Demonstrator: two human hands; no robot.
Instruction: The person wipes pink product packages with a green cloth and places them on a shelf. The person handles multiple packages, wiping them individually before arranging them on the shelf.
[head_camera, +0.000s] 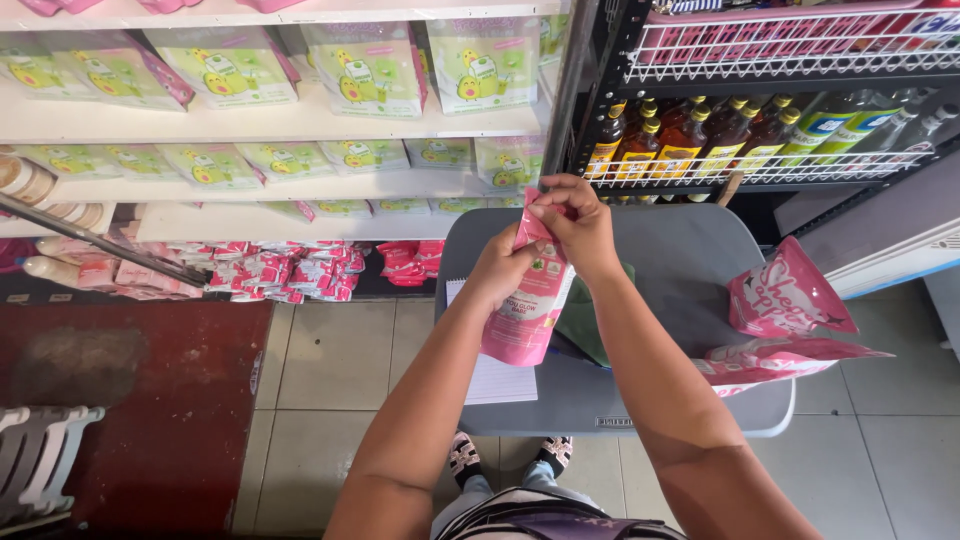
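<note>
Both my hands hold a pink stand-up pouch (527, 310) upright over a grey plastic table (680, 260). My left hand (500, 268) grips the pouch's upper left side. Pinched on the pouch's top edge are the fingers of my right hand (572, 222). Under the pouch lie a lined white paper sheet (500, 380) and a green cloth (585, 320).
Two larger pink bags (785, 295) (775, 360) lie on the table's right side. White shelves (300, 115) with green-and-pink pouches stand at the left, small pink packets (270, 270) on the lowest one. A black wire rack (760, 160) of bottles is at the right. My feet (505, 455) stand on tile.
</note>
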